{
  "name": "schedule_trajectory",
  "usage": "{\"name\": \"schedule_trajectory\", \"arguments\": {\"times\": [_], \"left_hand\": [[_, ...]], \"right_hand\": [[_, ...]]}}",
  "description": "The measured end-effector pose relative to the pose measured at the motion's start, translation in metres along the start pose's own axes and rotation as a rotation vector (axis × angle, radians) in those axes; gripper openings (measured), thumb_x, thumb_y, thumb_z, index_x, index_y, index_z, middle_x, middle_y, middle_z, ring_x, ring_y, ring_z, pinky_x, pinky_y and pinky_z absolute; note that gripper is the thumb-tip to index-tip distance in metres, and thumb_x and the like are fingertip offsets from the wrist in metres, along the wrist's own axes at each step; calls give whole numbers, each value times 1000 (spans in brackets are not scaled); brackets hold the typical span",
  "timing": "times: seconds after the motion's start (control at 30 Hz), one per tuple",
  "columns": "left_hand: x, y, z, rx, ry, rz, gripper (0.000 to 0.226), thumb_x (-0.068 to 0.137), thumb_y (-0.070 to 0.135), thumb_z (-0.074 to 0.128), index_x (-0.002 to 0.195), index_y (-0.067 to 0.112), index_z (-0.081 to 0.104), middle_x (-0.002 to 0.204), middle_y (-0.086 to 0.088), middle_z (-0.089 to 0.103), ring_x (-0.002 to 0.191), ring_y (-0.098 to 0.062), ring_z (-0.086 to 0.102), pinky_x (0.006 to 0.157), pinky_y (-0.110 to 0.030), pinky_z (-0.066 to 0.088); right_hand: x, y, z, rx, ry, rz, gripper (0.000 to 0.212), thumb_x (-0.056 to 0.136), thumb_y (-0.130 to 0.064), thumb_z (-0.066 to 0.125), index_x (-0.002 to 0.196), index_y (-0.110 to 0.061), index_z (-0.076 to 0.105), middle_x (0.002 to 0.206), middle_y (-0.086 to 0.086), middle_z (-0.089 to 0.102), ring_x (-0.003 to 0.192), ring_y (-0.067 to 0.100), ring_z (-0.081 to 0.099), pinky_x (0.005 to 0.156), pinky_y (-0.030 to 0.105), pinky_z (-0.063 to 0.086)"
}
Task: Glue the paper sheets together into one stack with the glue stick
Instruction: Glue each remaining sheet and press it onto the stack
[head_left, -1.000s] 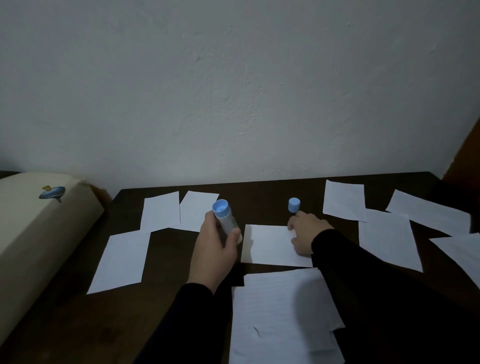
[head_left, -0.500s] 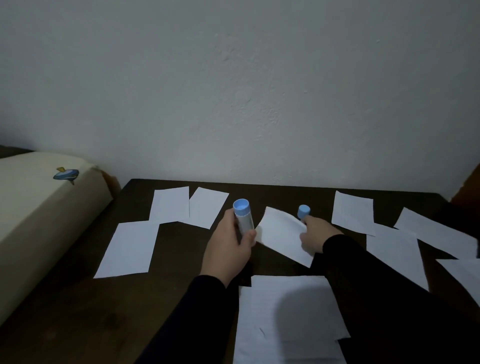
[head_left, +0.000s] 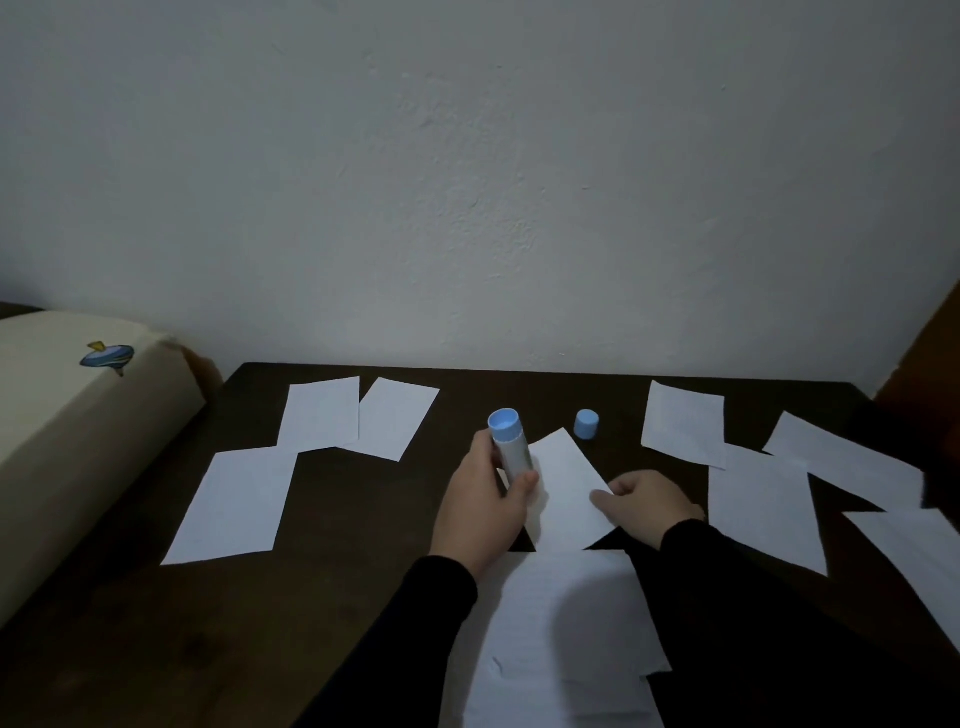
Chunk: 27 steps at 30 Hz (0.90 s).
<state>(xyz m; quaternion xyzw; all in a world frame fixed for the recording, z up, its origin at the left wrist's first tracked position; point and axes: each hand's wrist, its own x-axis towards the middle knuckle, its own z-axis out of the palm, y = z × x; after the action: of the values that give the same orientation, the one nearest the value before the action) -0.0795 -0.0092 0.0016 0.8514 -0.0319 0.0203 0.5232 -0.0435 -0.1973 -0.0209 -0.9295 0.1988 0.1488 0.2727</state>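
Observation:
My left hand (head_left: 485, 512) grips the glue stick (head_left: 510, 446), a grey tube with a blue end pointing up and away. Its blue cap (head_left: 586, 424) stands alone on the dark table (head_left: 332, 597), a little to the right of the stick. My right hand (head_left: 647, 501) pinches the right edge of a white paper sheet (head_left: 563, 493), which is turned diagonally and lifted between my two hands. A stack of sheets (head_left: 561, 649) lies at the near edge, just below that sheet.
Several loose white sheets lie on the table: three at the left (head_left: 236, 501) and several at the right (head_left: 761, 512). A beige cushioned object with a sticker (head_left: 62, 431) borders the table's left. A white wall rises behind.
My right hand has drawn the sheet back toward me, away from the cap, and turned it further. The left hand with the glue stick stays beside it. The camera has tilted.

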Motion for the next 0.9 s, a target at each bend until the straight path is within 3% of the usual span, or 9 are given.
{"name": "schedule_trajectory", "arguments": {"times": [0.17,0.27,0.43,0.57,0.7,0.77,0.9], "left_hand": [[-2,1,20,-34,-47,-34,41,91,31,62,126,31,42,112,11,56,91,-6,52,76,-20,44],[-2,2,24,-63,-67,-45,41,91,28,62,127,30,41,116,13,53,103,-7,52,79,-19,45],[-2,1,26,-109,-58,-59,31,91,25,64,111,35,43,108,17,54,93,0,54,62,-10,46],[-2,2,30,-72,-66,-54,42,90,27,64,126,29,43,116,11,55,92,-2,55,62,-14,44],[-4,0,29,30,-78,-34,48,91,31,63,132,29,39,116,11,55,88,-4,57,60,-11,43],[-6,0,29,60,-94,-31,45,91,31,62,130,31,40,112,13,54,85,-3,56,59,-11,42],[-11,4,34,91,-141,39,37,91,32,62,121,37,42,106,17,55,81,-1,56,61,-11,42]], "right_hand": [[-2,12,1,-5,39,4,20,94,-46,52,98,-28,59,92,-8,58,101,13,52,107,44,30],[-3,16,2,43,53,-36,23,96,-48,49,108,-29,57,102,-10,57,99,10,47,105,42,28],[-5,14,2,76,76,-95,21,95,-53,47,98,-33,53,101,-9,61,95,10,49,101,40,29],[-10,12,7,95,20,-140,32,99,-48,39,97,-27,63,96,-5,64,93,12,54,100,38,32],[-12,18,11,22,43,-254,21,96,-41,48,98,-25,62,89,-7,61,87,11,58,91,37,50],[-12,22,11,-16,64,-316,16,96,-35,50,102,-25,61,93,-6,58,87,10,56,88,34,51],[-10,28,6,-182,85,-499,30,97,-34,48,126,-33,53,125,-10,48,117,11,42,103,33,36]]}}
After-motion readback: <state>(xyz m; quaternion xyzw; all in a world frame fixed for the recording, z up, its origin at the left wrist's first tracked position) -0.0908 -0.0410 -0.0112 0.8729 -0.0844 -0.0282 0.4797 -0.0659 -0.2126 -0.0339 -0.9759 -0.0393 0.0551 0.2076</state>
